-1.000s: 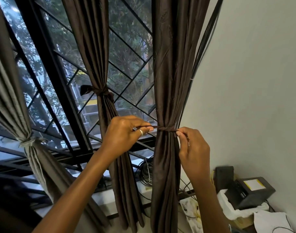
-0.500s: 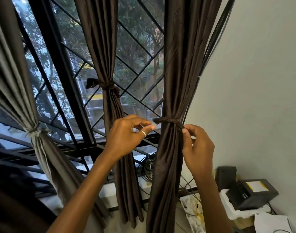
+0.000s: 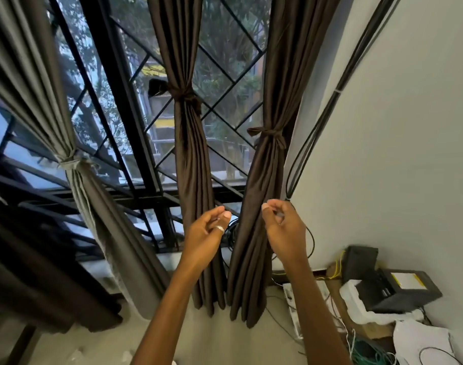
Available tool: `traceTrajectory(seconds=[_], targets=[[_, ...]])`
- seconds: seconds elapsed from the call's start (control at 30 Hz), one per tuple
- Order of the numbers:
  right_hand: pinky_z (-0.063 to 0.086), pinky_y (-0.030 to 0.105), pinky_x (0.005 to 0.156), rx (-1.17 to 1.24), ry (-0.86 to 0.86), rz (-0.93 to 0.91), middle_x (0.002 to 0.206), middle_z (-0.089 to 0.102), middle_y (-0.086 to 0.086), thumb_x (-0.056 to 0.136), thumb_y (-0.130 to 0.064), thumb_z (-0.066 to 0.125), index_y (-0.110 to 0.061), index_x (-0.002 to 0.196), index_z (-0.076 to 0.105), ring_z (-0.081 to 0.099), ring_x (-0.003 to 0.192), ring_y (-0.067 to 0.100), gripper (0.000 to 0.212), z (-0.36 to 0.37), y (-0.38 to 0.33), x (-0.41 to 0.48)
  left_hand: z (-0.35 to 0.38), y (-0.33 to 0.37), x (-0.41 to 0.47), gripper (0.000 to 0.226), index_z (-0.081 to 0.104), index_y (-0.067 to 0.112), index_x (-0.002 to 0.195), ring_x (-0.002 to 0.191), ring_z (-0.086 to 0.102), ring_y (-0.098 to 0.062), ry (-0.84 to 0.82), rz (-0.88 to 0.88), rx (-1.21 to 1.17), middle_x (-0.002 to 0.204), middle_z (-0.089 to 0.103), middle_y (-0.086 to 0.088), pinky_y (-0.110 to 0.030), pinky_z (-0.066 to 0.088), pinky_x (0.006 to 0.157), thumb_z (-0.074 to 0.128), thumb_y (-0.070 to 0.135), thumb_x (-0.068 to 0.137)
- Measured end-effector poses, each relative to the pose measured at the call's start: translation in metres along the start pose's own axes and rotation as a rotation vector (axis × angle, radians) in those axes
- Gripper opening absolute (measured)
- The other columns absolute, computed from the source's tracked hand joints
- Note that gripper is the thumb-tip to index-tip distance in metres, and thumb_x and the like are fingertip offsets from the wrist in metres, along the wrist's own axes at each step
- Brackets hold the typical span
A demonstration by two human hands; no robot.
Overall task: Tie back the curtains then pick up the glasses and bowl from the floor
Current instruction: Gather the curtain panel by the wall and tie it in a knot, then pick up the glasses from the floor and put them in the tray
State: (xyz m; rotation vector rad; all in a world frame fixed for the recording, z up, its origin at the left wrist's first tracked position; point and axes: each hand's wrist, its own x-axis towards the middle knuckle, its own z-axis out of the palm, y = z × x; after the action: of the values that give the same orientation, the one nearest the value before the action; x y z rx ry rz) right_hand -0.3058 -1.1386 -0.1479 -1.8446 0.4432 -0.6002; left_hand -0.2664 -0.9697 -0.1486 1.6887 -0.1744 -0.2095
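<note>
Judging all three curtains tied, the right curtain's knot (image 3: 268,133) above my loosely curled, empty fingers (image 3: 267,206), I reckon glasses and bowl, unseen, remain.

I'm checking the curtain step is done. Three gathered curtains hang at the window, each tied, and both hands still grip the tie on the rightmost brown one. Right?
Not quite: the head view shows the left hand and right hand empty, below the rightmost brown curtain's tie. Otherwise right.

Open air lies between the left hand (image 3: 208,234) and right hand (image 3: 284,229); the tied right curtain (image 3: 262,219) hangs just behind, black cables (image 3: 314,133) line the wall beside it
</note>
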Motion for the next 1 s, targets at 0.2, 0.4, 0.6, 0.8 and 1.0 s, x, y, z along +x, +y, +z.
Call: traceTrajectory(seconds=[0.2,0.4,0.6,0.8,1.0], targets=[[0.045,0.003,0.074,0.054,-0.193,0.141,0.101,0.07,-0.01,0.098,-0.039,0.059,-0.023,0.113,0.067,0.063,0.089,-0.007,0.024,0.045,0.034,-0.026,0.009,-0.04,-0.005,0.043,0.053,0.021,0.138,0.096,0.057,0.013,0.008,-0.152,-0.006,0.117,0.06,0.014,0.001,0.045,0.079,0.058,0.035,0.098],[0.052,0.041,0.099,0.067,-0.412,0.292,0.104,0.072,-0.02,0.086,-0.064,0.053,-0.047,0.099,0.069,0.067,0.103,0.005,0.027,0.096,0.082,-0.083,-0.013,-0.102,-0.058,0.04,0.062,0.029,0.128,0.104,0.065,-0.004,0.194,-0.395,-0.219,0.119,0.07,0.01,-0.023,0.052,0.084,0.05,0.052,0.097],[0.051,0.041,0.099,0.088,-0.509,0.423,0.103,0.07,-0.014,0.076,-0.07,0.048,-0.03,0.11,0.07,0.064,0.101,0.01,0.057,0.13,0.111,-0.136,-0.04,-0.147,-0.105,0.053,0.047,0.037,0.141,0.129,0.049,-0.006,0.298,-0.567,-0.344,0.139,0.055,0.014,-0.043,0.038,0.112,0.044,0.064,0.095],[0.043,0.031,0.069,-0.017,-0.567,0.458,0.076,0.054,-0.005,0.098,-0.055,0.049,-0.013,0.086,0.06,0.053,0.072,0.011,0.045,0.169,0.123,-0.197,-0.081,-0.176,-0.142,0.058,0.049,0.032,0.138,0.133,0.046,-0.011,0.43,-0.657,-0.445,0.142,0.054,0.009,-0.043,0.037,0.112,0.046,0.067,0.092],[0.05,0.049,0.101,-0.172,-0.732,0.583,0.11,0.061,0.003,0.095,-0.063,0.045,-0.021,0.119,0.057,0.06,0.108,0.026,0.05,0.205,0.138,-0.266,-0.139,-0.21,-0.187,0.048,0.055,0.022,0.137,0.126,0.05,-0.028,0.48,-0.834,-0.284,0.141,0.054,-0.002,-0.044,0.04,0.109,0.049,0.046,0.097]])
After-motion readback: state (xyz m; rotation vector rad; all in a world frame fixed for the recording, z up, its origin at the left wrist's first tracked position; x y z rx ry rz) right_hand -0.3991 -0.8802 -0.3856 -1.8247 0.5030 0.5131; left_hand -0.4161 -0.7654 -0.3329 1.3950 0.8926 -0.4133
